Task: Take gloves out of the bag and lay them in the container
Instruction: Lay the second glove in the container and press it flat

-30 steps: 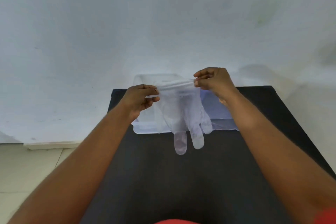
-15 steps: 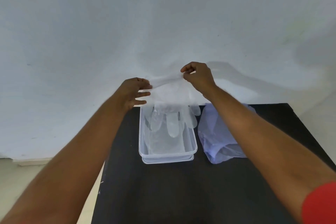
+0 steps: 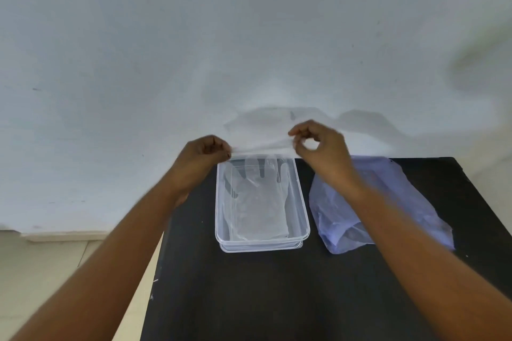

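Two bare forearms reached forward from the bottom corners over a black table (image 3: 249, 299). Further in, a clear plastic container (image 3: 302, 219) stood on the table, long side running away from the camera, and it appeared to sit in or on a second clear piece that showed as a doubled rim along its near edge. Clear gloves (image 3: 257, 210) lay flat inside it, cuffs toward the near wall and fingers pointing to the far end. Just to the right of the container, close but apart from it, a crumpled, pale blue translucent bag (image 3: 410, 202) lay on the table, partly covered by the right forearm.

Above the container's far end, the left hand (image 3: 205, 153) was closed with thumb and fingertips pinched on one edge of a thin clear glove (image 3: 263, 144). The right hand (image 3: 321, 147) pinched the other edge between thumb and forefinger, the remaining fingers curled. The glove stretched between the two hands and was hard to trace against the white wall (image 3: 249, 36) behind the table, where the hands threw soft shadows
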